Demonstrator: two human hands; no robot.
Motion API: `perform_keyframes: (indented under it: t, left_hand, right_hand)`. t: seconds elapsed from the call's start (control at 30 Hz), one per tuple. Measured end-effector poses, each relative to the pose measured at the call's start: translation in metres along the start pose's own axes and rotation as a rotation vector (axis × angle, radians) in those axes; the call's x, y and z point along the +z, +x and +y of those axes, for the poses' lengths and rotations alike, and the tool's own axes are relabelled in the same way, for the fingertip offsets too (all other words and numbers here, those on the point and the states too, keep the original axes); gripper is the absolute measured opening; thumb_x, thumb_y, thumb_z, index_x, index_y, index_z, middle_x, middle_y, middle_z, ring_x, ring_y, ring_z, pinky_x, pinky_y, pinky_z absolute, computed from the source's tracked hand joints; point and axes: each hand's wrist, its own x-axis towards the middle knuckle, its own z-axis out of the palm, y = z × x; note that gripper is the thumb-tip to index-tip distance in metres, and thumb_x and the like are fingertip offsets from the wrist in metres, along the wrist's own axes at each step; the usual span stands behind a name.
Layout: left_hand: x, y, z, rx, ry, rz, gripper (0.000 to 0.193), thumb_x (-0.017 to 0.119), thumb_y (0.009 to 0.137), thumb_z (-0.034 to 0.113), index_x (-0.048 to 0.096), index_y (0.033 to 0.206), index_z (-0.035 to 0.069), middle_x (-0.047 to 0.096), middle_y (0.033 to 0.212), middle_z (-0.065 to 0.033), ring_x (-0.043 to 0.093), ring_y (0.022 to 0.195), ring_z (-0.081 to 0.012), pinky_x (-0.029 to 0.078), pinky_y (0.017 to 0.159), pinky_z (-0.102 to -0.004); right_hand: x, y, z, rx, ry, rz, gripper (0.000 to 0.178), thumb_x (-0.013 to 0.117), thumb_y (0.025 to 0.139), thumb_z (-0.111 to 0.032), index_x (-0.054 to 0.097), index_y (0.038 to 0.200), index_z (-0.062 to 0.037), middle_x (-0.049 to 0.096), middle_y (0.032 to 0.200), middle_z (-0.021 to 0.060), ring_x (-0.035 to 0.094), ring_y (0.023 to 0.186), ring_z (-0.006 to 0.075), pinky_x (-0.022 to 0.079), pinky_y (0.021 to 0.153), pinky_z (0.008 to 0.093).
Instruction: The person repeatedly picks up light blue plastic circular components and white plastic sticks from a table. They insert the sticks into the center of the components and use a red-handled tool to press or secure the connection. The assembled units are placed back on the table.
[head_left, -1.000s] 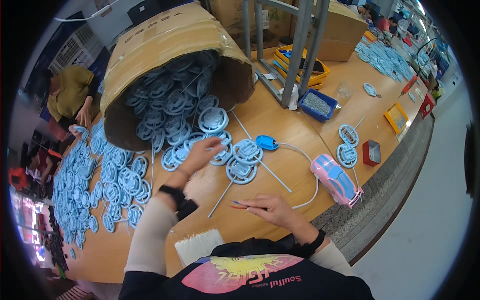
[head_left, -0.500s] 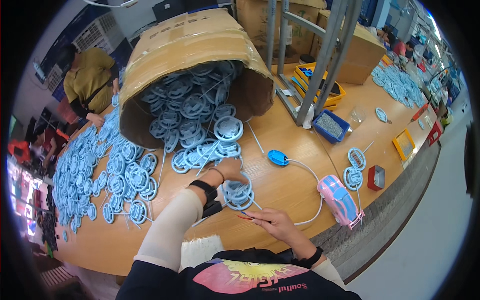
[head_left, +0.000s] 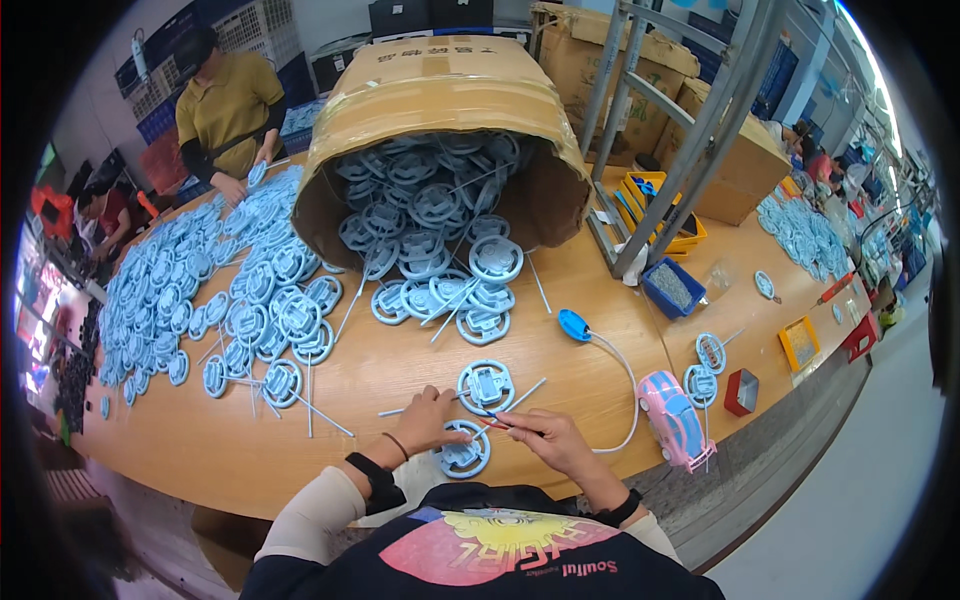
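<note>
Your right grip (head_left: 550,442) pinches wires (head_left: 494,424) by two wheels (head_left: 487,386) at 12 o'clock, your left grip (head_left: 422,423), its closure unclear, touches the nearer, and the pile (head_left: 172,275) at 10 o'clock seems left to do.

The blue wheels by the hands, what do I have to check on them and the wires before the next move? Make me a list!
1. Wires held: ok, the right hand has them in its fingers, red and blue showing.
2. Two wheels close by: ok, the upper wheel and lower wheel are both near the hands.
3. Left hand gripping the lower wheel firmly: cannot tell; its thumb is over it.
4. Space between wheels clear: not ok, a pale stick lies there.
5. Wires fixed to a wheel: cannot tell, too small.
</note>
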Motion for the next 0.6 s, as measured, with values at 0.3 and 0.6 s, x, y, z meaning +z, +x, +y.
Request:
perform_keyframes:
  t: [0.3,0.6]
  left_hand:
    - [0.016,-0.035,0.011,-0.175,-0.15,-0.014,0.071,0.074,0.061,0.05,0.052,0.104,-0.002,0.053,0.097,-0.0244,0.056,0.087,-0.0387,0.046,0.075,-0.0418]
    - [0.008,-0.019,-0.004,-0.194,-0.308,-0.359,0.062,0.079,0.057,0.046,0.056,0.091,-0.001,0.059,0.084,-0.0143,0.058,0.075,-0.0247,0.047,0.064,-0.0322]
  right_hand:
    - [0.005,-0.004,-0.008,0.082,-0.046,-0.053,0.03,0.059,0.082,-0.008,0.06,0.112,-0.0081,0.065,0.081,0.0115,0.061,0.068,0.0176,0.048,0.062,0.0266]
    - [0.008,-0.003,-0.008,0.113,-0.003,0.019,0.028,0.052,0.086,-0.003,0.058,0.113,-0.0077,0.063,0.077,0.0062,0.057,0.06,0.0096,0.045,0.054,0.0224]
